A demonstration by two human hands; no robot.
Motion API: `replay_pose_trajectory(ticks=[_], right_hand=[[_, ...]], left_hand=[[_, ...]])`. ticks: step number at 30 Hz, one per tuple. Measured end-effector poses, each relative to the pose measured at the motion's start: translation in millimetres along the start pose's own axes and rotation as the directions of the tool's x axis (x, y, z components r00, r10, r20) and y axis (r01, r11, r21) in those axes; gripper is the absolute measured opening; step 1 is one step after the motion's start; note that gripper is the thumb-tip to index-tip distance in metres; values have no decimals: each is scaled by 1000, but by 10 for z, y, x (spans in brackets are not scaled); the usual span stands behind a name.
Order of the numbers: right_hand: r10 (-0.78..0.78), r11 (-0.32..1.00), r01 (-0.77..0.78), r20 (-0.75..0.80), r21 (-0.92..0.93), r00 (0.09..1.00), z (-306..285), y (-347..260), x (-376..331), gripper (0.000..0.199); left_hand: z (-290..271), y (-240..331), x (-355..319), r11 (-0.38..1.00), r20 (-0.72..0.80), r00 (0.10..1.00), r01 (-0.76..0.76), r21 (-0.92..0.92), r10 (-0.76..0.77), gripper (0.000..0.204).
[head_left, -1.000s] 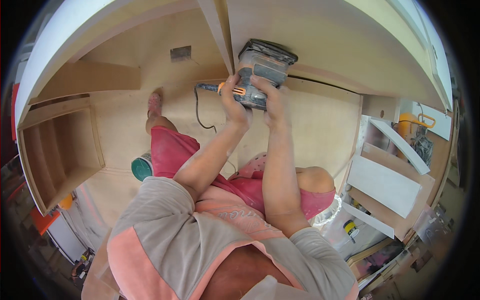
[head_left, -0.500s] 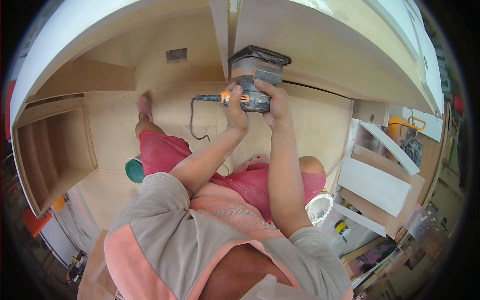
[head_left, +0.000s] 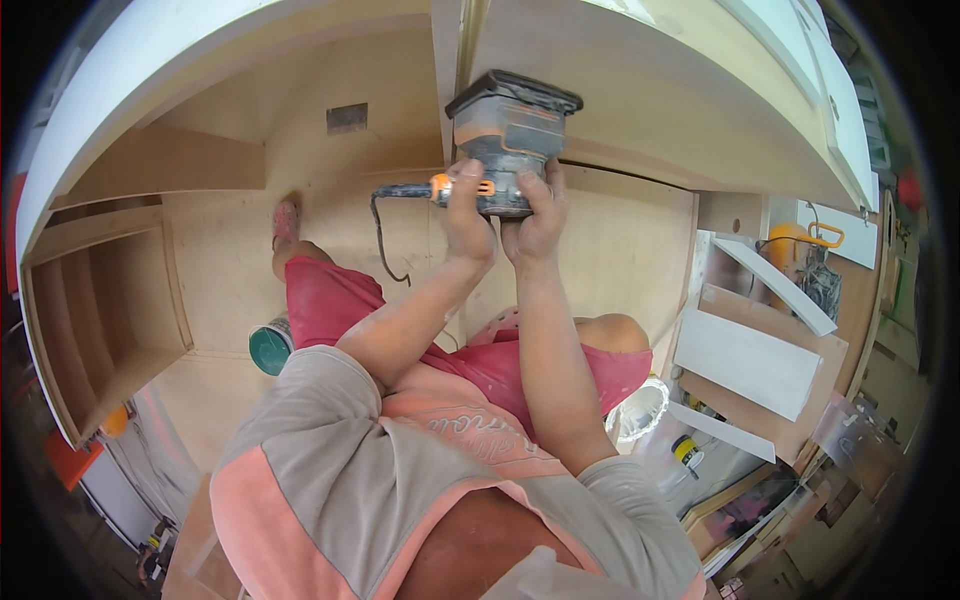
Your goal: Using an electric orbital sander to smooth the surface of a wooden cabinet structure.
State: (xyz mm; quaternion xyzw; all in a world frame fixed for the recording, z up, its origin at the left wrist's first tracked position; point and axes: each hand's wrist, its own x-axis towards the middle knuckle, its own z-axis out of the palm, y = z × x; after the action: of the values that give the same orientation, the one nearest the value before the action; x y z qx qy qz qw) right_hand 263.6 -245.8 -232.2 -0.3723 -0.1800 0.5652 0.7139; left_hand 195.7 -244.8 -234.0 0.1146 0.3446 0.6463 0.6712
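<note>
Gripping one grey-and-orange power sander (head_left: 508,135) at twelve o'clock, both hands are clamped on its body: the left hand (head_left: 466,210) on the side nearest its single black cord (head_left: 385,235), the right hand (head_left: 535,215) opposite. The sander's pad presses against one upright wooden cabinet panel (head_left: 447,80). One green-lidded can (head_left: 270,346) sits at nine o'clock; two white boards (head_left: 748,360) lie at three o'clock.

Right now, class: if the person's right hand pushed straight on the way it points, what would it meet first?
The right hand grips the electric sander, so it meets that at once; beyond the sander lies the pale wooden cabinet panel, probably already touching its pad.
</note>
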Motion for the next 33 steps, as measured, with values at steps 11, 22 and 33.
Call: replay_pose_trajectory(ticks=[11, 22, 33], right_hand=[[-107, 902, 193, 233, -387, 967, 208, -252, -42, 95], [-64, 974, 67, 20, -218, 998, 74, 1, -28, 94], [-13, 998, 9, -78, -59, 997, 8, 121, 13, 84]], left_hand=[[105, 209, 8, 992, 60, 998, 37, -123, -30, 57], [75, 135, -28, 988, 25, 994, 111, -107, -109, 49], [-31, -4, 57, 994, -7, 994, 113, -2, -113, 45]])
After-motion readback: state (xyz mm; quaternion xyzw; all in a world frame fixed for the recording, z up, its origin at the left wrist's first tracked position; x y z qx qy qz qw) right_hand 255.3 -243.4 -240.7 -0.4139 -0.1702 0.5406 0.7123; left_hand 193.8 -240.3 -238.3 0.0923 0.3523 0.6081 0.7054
